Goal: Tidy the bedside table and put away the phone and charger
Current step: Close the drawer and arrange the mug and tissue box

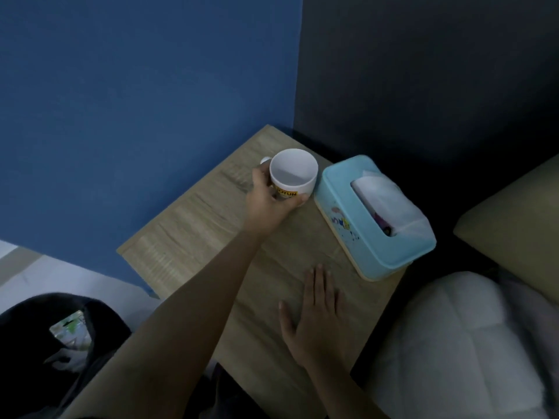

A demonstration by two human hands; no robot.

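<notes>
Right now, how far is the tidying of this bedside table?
Seemingly done: no phone or charger lies on the bedside table; where they are I cannot tell. In hand: the left hand holds the white mug beside the blue tissue box, while the right hand rests flat on the wood. Left: setting the mug in place, perhaps straightening the box.

A bedside table [187, 237] with a pale wood-grain top is set against the walls. A white mug [293, 173] is stood upright near the table's far corner, its handle turned to the far left and yellow-and-black lettering shown on its near side; it is gripped by the left hand [267, 204]. A light blue tissue box [338, 189], a white tissue drawn up through its slot, is laid along the right edge, just beside the mug
</notes>
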